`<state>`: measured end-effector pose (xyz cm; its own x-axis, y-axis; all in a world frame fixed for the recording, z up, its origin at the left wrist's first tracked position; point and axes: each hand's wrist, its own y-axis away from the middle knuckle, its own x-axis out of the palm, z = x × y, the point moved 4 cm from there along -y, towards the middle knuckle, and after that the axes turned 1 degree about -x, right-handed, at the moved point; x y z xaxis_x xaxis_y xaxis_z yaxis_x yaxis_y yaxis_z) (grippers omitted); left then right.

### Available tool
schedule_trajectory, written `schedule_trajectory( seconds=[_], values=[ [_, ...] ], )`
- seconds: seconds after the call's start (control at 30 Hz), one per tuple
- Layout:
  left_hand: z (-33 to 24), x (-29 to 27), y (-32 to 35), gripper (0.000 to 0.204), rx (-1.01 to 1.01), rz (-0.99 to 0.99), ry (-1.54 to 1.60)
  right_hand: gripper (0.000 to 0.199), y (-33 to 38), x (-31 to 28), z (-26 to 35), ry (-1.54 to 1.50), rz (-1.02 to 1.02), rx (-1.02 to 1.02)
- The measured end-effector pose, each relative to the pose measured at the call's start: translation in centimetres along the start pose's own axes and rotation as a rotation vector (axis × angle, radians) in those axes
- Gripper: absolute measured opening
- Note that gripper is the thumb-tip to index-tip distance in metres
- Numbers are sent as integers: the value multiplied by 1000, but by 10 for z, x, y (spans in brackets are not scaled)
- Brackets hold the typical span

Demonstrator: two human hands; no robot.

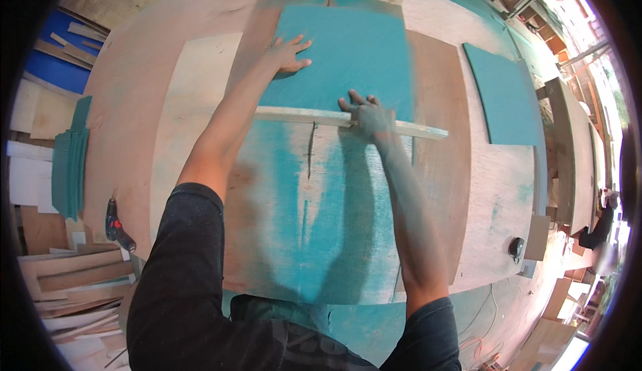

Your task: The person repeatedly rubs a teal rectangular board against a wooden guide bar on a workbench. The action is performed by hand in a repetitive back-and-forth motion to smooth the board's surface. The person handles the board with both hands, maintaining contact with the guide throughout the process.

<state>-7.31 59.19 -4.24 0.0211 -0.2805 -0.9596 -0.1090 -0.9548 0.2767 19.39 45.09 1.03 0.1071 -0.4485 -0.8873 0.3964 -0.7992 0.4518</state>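
Note:
A teal-painted panel (341, 50) lies flat in front of me, at the far middle of the worktable. My left hand (287, 55) is open and rests on the panel's left part, fingers spread. Along the panel's near edge runs a narrow wooden strip (301, 115). My right hand (371, 118) is at that edge, over the strip, with bent fingers reaching onto the teal surface. Its palm and whatever is under it are hidden, and hand and forearm look slightly smeared and dusty. Closer to me, the wooden board (361, 237) is streaked with teal.
Another teal panel (501, 97) lies at the right. Stacked teal boards (71, 164) stand at the left edge, near a cordless drill (117, 227). A small black object (515, 248) sits at the right. Wood offcuts (80, 284) pile up at the lower left; cables (491, 311) trail at the lower right.

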Motion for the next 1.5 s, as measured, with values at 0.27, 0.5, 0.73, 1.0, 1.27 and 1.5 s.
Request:
schedule_trajectory(
  seconds=[0.27, 0.5, 0.73, 1.0, 1.27, 1.5],
  values=[
    [-32, 23, 118, 76, -1, 3, 41, 62, 90, 62, 18, 20, -57, -61],
    [-71, 54, 263, 78, -24, 60, 57, 65, 222, 130, 58, -107, -71, -62],
    [-110, 89, 401, 77, -12, 70, 63, 70, 349, 194, 95, -154, -70, -50],
    [-138, 115, 515, 75, -43, 143, 97, 65, 453, 246, 133, -148, -109, -15],
    [-133, 148, 537, 71, 64, -44, 145, 68, 478, 272, 139, -144, -157, -9],
    [-132, 178, 555, 70, -78, -265, 215, 74, 481, 276, 137, -230, -244, -46]
  ],
)
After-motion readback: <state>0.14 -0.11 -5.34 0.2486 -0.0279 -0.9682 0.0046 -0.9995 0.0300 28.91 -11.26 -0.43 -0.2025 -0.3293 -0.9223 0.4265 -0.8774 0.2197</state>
